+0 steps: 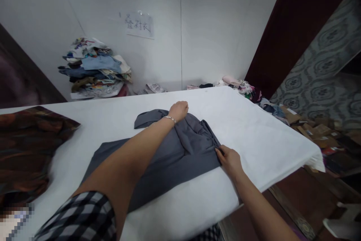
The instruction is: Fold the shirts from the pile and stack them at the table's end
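Observation:
A grey garment (169, 158) lies spread across a table covered in white cloth (254, 132). My left hand (178, 111) reaches over it to the far side, its fingers closed on the grey fabric near the collar. A thin bracelet sits on that wrist. My right hand (229, 160) pinches the garment's right edge near the table's front. The fabric between the two hands is bunched into folds.
A dark red and brown patterned cloth (25, 150) lies on the table's left part. A stack of mixed clothes (94, 68) stands against the back wall, under a paper sign (139, 25). More clothes (239, 85) and cardboard boxes (313, 130) lie at the right, beyond the table edge.

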Demonstrator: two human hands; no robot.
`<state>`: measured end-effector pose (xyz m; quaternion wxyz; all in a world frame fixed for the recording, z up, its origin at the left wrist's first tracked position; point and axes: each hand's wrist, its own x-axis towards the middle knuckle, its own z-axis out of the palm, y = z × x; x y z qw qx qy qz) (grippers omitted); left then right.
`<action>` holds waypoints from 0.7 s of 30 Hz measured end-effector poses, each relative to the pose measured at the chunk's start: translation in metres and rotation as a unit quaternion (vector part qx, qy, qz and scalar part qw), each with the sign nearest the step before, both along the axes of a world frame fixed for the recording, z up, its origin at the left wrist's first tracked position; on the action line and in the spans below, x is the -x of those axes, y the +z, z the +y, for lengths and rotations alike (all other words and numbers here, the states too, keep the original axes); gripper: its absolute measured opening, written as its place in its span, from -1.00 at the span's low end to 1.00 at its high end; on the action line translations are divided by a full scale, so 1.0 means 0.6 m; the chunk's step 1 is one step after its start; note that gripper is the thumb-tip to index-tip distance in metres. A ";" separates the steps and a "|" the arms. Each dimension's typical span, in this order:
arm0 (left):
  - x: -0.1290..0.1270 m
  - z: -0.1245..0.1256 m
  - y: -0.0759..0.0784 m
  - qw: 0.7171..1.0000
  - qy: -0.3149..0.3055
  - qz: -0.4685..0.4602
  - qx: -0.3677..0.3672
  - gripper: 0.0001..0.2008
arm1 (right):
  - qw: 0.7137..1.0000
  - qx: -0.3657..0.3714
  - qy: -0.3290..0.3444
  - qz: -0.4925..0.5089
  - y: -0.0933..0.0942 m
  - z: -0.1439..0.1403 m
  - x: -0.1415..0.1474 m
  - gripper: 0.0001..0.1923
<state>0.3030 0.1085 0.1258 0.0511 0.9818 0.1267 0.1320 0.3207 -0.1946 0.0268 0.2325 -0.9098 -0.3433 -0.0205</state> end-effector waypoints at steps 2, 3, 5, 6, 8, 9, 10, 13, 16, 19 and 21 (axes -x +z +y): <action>0.017 0.005 0.003 1.000 -0.014 0.007 0.000 -0.71 | 1.000 0.002 -0.001 -0.010 0.000 0.000 0.001 -0.62; 0.025 0.000 -0.001 0.999 -0.031 0.016 0.001 -0.69 | 1.000 0.000 -0.002 -0.013 -0.001 -0.001 0.002 -0.62; 0.035 -0.022 -0.020 0.997 -0.073 0.032 0.002 -0.63 | 1.000 -0.006 -0.002 -0.016 -0.001 -0.001 0.003 -0.62; 0.036 -0.038 -0.032 0.995 -0.094 0.038 0.002 -0.60 | 1.000 -0.009 0.000 -0.018 -0.001 -0.001 0.003 -0.62; 0.031 -0.068 -0.055 0.991 -0.125 0.046 0.005 -0.52 | 1.000 -0.010 0.010 -0.021 0.000 -0.001 0.003 -0.63; 0.026 -0.081 -0.064 0.990 -0.134 0.049 0.007 -0.50 | 1.000 -0.007 0.014 -0.023 0.000 -0.001 0.002 -0.64; 0.021 -0.092 -0.070 0.989 -0.139 0.053 0.010 -0.51 | 1.000 -0.002 0.017 -0.024 0.000 0.000 0.001 -0.65; 0.006 -0.103 -0.074 0.989 -0.133 0.055 0.025 -0.71 | 1.000 0.011 0.014 -0.021 0.000 0.001 -0.001 -0.68; 0.001 -0.087 -0.055 0.994 -0.098 0.025 0.048 -0.80 | 0.999 0.021 0.007 -0.025 -0.002 0.003 -0.003 -0.70; 0.006 -0.051 -0.013 0.995 -0.033 -0.033 0.086 -0.80 | 0.999 0.019 0.003 -0.032 -0.004 0.003 -0.004 -0.70; 0.018 -0.021 0.028 0.991 0.013 -0.077 0.110 -0.80 | 1.000 0.009 0.003 -0.029 -0.005 0.002 -0.004 -0.70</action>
